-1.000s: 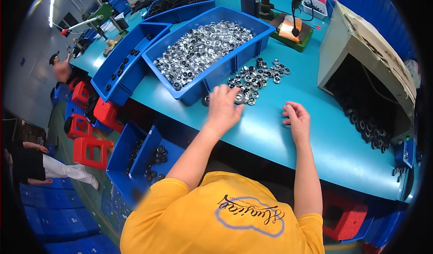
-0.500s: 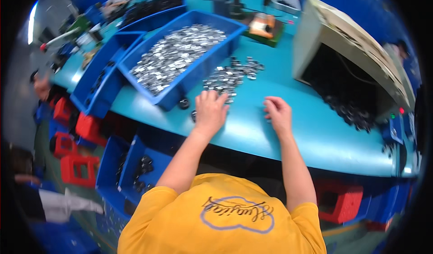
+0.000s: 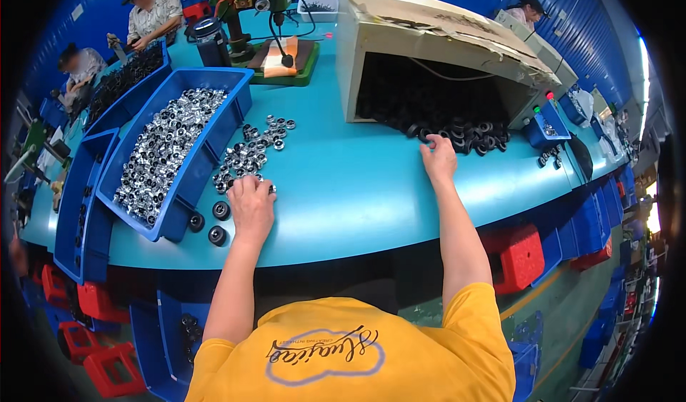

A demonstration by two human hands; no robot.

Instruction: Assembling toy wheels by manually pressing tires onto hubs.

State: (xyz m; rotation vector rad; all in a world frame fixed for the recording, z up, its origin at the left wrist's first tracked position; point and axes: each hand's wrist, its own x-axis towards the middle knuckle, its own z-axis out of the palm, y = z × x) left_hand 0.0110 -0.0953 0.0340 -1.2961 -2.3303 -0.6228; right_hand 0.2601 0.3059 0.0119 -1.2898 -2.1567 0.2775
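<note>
My left hand (image 3: 251, 207) rests at the near edge of a loose pile of small round silver-and-black metal parts (image 3: 246, 157). Its fingers are curled down and closed over that edge, hiding whatever they hold. Just left of it sit several black wheels with metal centres (image 3: 217, 235). Farther right, my right hand (image 3: 439, 160) reaches to the front of a heap of black rings (image 3: 468, 135). Thumb and forefinger pinch a black ring (image 3: 426, 137) at the heap's left side.
A blue bin (image 3: 246, 87) full of metal parts stands left of the pile. The black rings spill from an open pale box (image 3: 350, 59). Behind are a green drill press (image 3: 304, 70) and a dark bottle (image 3: 211, 43). Co-workers (image 3: 153, 12) sit at the far side.
The view has swung to the right. My right hand has moved from bare table to the black rings and pinches one. My left hand stays at the metal parts.
</note>
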